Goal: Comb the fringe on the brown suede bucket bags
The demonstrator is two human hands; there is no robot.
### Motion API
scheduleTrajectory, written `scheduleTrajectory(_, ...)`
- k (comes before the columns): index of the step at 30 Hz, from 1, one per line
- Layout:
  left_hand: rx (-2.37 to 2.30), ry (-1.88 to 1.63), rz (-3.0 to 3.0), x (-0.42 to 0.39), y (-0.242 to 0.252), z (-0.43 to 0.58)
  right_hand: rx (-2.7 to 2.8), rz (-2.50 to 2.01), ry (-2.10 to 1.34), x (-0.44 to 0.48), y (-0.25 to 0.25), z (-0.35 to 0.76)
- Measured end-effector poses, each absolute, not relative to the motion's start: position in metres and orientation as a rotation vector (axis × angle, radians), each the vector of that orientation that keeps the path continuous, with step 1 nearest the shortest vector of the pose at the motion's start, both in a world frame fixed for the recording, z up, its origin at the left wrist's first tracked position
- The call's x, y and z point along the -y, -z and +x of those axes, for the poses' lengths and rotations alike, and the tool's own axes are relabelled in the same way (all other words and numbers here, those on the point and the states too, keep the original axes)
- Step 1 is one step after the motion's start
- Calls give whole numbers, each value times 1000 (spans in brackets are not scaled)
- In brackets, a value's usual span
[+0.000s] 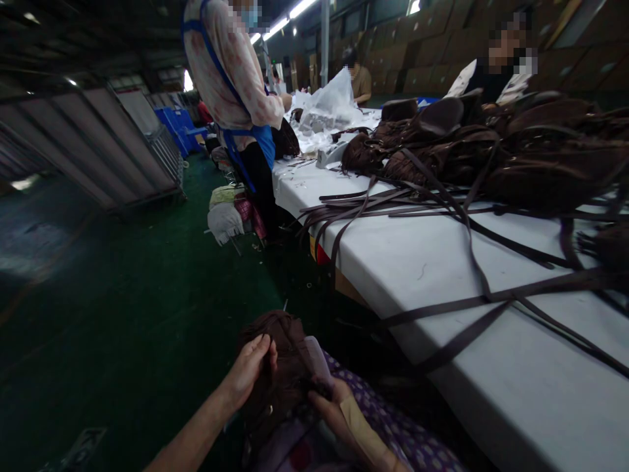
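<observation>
A dark brown bag [291, 357] lies on my lap, over patterned purple cloth [383, 400]. My left hand [253, 367] is closed at the bag's left side, its fingertips pinching the brown material. At the lower right of the bag, my right hand [334, 406] grips its edge, with the thumb on top and the other fingers partly hidden. A tan band [361, 426] wraps the right wrist. Beside the right hand, a pale flat piece [319, 360] shows along the bag's edge. The underside of the bag is hidden.
To my right stands a white-covered table [393, 262] bearing a heap of brown bags [540, 151]; long straps [442, 354] hang over its edge. A co-worker in a blue apron [265, 147] stands ahead. Others work farther back. A stool with cloths [226, 219] and a wheeled cart [98, 144] are left.
</observation>
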State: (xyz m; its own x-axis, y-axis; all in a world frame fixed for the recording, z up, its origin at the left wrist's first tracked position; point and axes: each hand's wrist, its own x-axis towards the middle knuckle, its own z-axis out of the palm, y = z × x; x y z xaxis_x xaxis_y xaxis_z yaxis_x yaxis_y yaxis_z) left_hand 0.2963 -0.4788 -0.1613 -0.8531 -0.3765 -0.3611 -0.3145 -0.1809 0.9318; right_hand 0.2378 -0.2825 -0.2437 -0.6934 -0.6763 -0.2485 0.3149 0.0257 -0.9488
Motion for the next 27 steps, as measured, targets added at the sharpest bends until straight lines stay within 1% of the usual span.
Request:
scheduleTrajectory(3,2212,1751,880,491,177,306,-1536,-269,1726,283,260,239)
scheduleTrajectory(5,2158,1489,1101,497,191,316,-1513,-261,1696,282,262,237)
scheduleTrajectory(6,2062,1464,1268,499,198,321,-1504,-268,1682,281,261,237)
scheduleTrajectory(7,1940,1522,1440,499,205,326,-1496,-279,1672,281,258,236)
scheduleTrajectory(9,1666,1781,1701,498,217,334,-1477,-311,1657,279,251,234)
scheduleTrajectory(11,1444,1979,1816,497,224,339,-1468,-351,1643,277,245,232)
scheduleTrajectory(13,1318,2090,1877,493,225,341,-1475,-394,1633,274,244,230)
scheduleTrajectory(14,1253,2209,1887,489,225,342,-1480,-419,1632,272,245,229)
scheduleTrajectory(17,994,2730,1761,472,220,338,-1525,-487,1658,269,251,227)
scheduleTrajectory(18,954,2799,1711,465,217,335,-1560,-511,1666,269,253,227)
scheduleTrajectory(19,996,2759,1678,459,214,329,-1611,-538,1663,268,253,228)
scheduleTrajectory(20,1133,2629,1638,456,209,322,-1678,-571,1640,267,252,228)
scheduleTrajectory(23,1658,2119,1369,465,181,289,-1900,-747,1461,260,237,228)
scheduleTrajectory(25,1931,1916,1096,483,148,261,-2024,-877,1346,250,217,224)
scheduleTrajectory(27,2311,1632,739,503,104,235,-2132,-974,1282,235,192,212)
